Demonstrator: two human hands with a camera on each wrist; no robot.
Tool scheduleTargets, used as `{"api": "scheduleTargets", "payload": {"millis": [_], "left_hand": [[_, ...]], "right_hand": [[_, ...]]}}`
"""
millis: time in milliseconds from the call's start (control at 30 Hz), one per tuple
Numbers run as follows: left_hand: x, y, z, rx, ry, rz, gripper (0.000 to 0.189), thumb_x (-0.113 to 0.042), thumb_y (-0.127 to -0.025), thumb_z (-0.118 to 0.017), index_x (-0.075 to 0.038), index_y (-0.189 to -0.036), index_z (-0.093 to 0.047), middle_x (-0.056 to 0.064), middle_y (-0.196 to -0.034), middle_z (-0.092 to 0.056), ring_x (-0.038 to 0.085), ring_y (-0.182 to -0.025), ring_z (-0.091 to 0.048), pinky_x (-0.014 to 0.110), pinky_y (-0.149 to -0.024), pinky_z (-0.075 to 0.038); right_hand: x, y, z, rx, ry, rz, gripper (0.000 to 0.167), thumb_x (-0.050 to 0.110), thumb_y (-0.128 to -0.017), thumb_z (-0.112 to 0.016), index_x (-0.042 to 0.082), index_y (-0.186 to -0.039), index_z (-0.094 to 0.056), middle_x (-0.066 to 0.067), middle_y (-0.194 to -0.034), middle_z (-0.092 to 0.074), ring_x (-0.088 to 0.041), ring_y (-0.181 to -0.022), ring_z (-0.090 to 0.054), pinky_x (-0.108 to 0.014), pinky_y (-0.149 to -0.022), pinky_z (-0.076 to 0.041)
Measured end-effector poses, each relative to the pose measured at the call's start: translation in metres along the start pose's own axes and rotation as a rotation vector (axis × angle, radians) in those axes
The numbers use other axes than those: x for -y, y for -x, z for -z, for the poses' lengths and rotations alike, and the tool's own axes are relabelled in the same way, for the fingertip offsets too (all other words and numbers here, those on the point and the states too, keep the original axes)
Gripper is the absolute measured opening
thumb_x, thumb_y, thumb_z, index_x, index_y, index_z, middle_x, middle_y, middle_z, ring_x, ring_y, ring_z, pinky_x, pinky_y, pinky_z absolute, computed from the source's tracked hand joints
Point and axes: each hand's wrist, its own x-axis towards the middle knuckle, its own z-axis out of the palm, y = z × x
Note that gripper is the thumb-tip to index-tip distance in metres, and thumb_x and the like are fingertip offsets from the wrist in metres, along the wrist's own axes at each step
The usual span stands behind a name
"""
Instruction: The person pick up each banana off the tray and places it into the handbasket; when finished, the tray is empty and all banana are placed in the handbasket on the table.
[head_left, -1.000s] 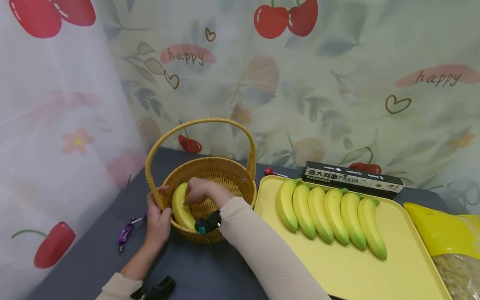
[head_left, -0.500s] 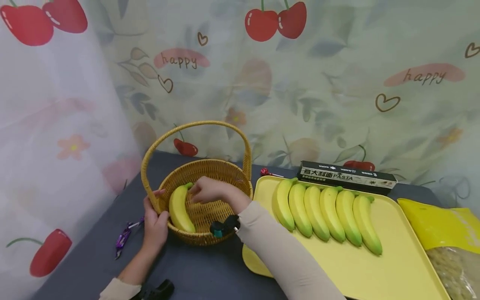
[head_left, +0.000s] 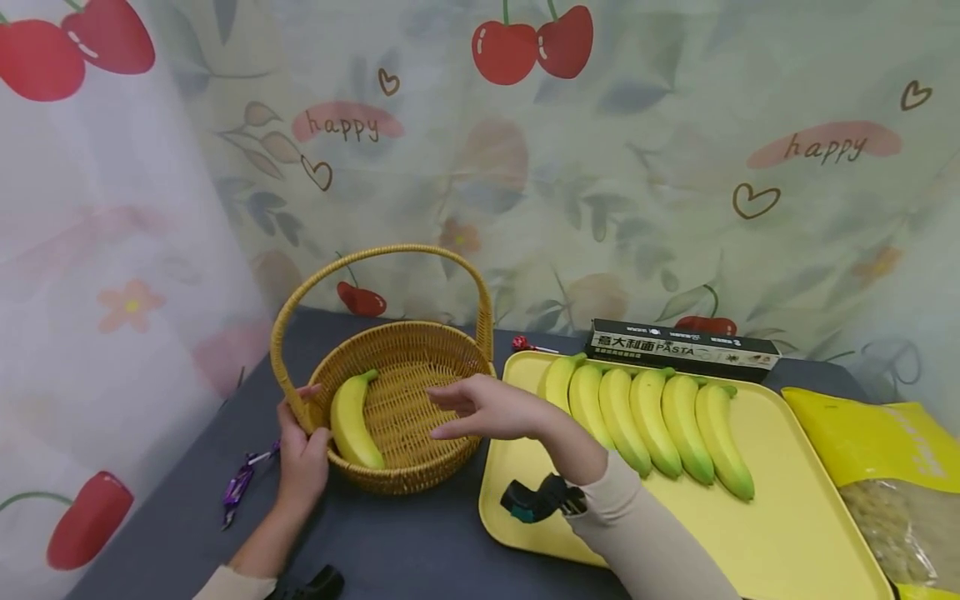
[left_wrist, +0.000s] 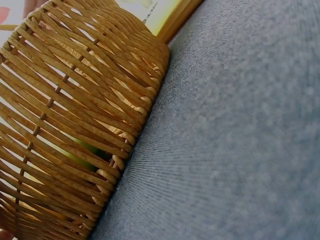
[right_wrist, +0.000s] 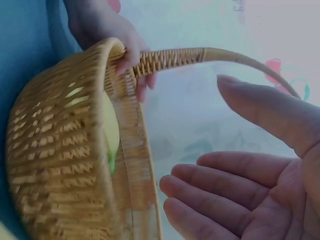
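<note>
A wicker basket (head_left: pixel 405 477) with a tall arched handle stands on the dark tablecloth. One banana (head_left: pixel 350 421) lies inside it, against the left wall. My left hand (head_left: pixel 302 462) grips the basket's left rim at the foot of the handle; the right wrist view shows its thumb and fingers (right_wrist: pixel 129 57) around the rim. My right hand (head_left: pixel 491 408), fingers extended and thumb apart, hovers over the basket's right edge and holds nothing. In the left wrist view the woven wall (left_wrist: pixel 75 115) fills the left side, with a bit of green showing through the gaps.
Right of the basket, a yellow tray (head_left: pixel 780 533) bears a row of several bananas (head_left: pixel 678 425). Behind it lies a black pasta box (head_left: pixel 682 350), with a red lollipop (head_left: pixel 525 343) nearby. A yellow bag (head_left: pixel 877 442) sits far right, a purple-wrapped candy (head_left: pixel 238 492) at left.
My right hand has let go of the banana in the basket, straightened its fingers and moved right toward the tray. The left hand keeps its hold on the rim.
</note>
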Motion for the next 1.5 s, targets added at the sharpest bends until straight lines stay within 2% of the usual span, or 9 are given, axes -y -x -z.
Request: {"api": "scheduleTargets", "payload": {"millis": [100,300,500,633,767,933,1233,1500], "left_hand": [[0.001,0.001,0.000,0.003,0.001,0.004,0.052,0.020,-0.076,-0.032,0.007,-0.127,-0.030,0.005,-0.127,-0.045,0.010,-0.116,-0.046,0.011,-0.090,-0.038],[0.001,0.001,0.001,0.008,-0.021,0.007,0.052,0.019,-0.077,-0.032,0.007,-0.127,-0.030,0.007,-0.127,-0.044,0.011,-0.116,-0.046,0.011,-0.088,-0.039],[0.003,0.000,0.000,0.000,0.002,-0.013,0.052,0.020,-0.076,-0.032,0.008,-0.126,-0.030,0.007,-0.126,-0.045,0.012,-0.116,-0.046,0.011,-0.089,-0.038],[0.003,0.000,0.000,0.000,0.002,-0.004,0.051,0.020,-0.076,-0.032,0.008,-0.126,-0.030,0.006,-0.126,-0.046,0.012,-0.116,-0.046,0.012,-0.090,-0.038],[0.002,0.001,0.002,-0.005,-0.015,0.015,0.051,0.019,-0.077,-0.032,0.007,-0.127,-0.030,0.007,-0.127,-0.045,0.014,-0.116,-0.046,0.012,-0.089,-0.038],[0.000,0.001,0.001,0.008,-0.024,0.018,0.051,0.019,-0.077,-0.032,0.007,-0.127,-0.029,0.007,-0.127,-0.044,0.014,-0.117,-0.045,0.012,-0.090,-0.038],[-0.001,-0.001,0.001,0.008,-0.011,0.015,0.052,0.020,-0.077,-0.031,0.007,-0.127,-0.029,0.007,-0.127,-0.044,0.014,-0.117,-0.045,0.011,-0.089,-0.039],[-0.001,0.000,0.001,0.011,-0.021,0.013,0.051,0.019,-0.078,-0.032,0.006,-0.127,-0.029,0.005,-0.127,-0.045,0.011,-0.117,-0.046,0.010,-0.089,-0.038]], "right_hand": [[-0.011,0.019,0.001,-0.090,-0.050,-0.006,0.059,0.026,-0.088,-0.062,0.004,-0.139,-0.040,-0.010,-0.144,-0.042,-0.026,-0.131,-0.043,-0.038,-0.104,-0.038],[-0.040,0.045,0.003,-0.363,-0.136,-0.030,0.065,0.030,-0.085,-0.065,0.005,-0.140,-0.040,-0.013,-0.144,-0.041,-0.028,-0.134,-0.037,-0.042,-0.108,-0.031],[-0.073,0.058,0.003,-0.639,-0.167,-0.163,0.069,0.035,-0.083,-0.067,0.010,-0.141,-0.039,-0.012,-0.148,-0.036,-0.029,-0.138,-0.030,-0.043,-0.110,-0.027],[-0.091,0.059,0.000,-0.739,-0.170,-0.221,0.077,0.034,-0.083,-0.067,0.011,-0.146,-0.030,-0.009,-0.154,-0.024,-0.028,-0.141,-0.021,-0.043,-0.112,-0.023],[-0.104,0.055,-0.003,-0.774,-0.167,-0.261,0.086,0.032,-0.082,-0.069,0.010,-0.148,-0.020,-0.007,-0.157,-0.012,-0.027,-0.143,-0.013,-0.043,-0.114,-0.019],[-0.115,0.051,-0.007,-0.796,-0.113,-0.307,0.087,0.031,-0.081,-0.070,0.007,-0.148,-0.020,-0.011,-0.156,-0.015,-0.030,-0.143,-0.014,-0.046,-0.113,-0.020],[-0.126,0.048,-0.015,-0.760,0.010,-0.276,0.083,0.022,-0.081,-0.070,-0.004,-0.145,-0.023,-0.019,-0.155,-0.008,-0.035,-0.142,-0.009,-0.049,-0.112,-0.018],[-0.130,0.045,-0.020,-0.719,0.049,-0.277,0.072,0.014,-0.086,-0.063,-0.006,-0.143,-0.025,-0.021,-0.154,-0.012,-0.037,-0.142,-0.011,-0.051,-0.112,-0.017]]}}
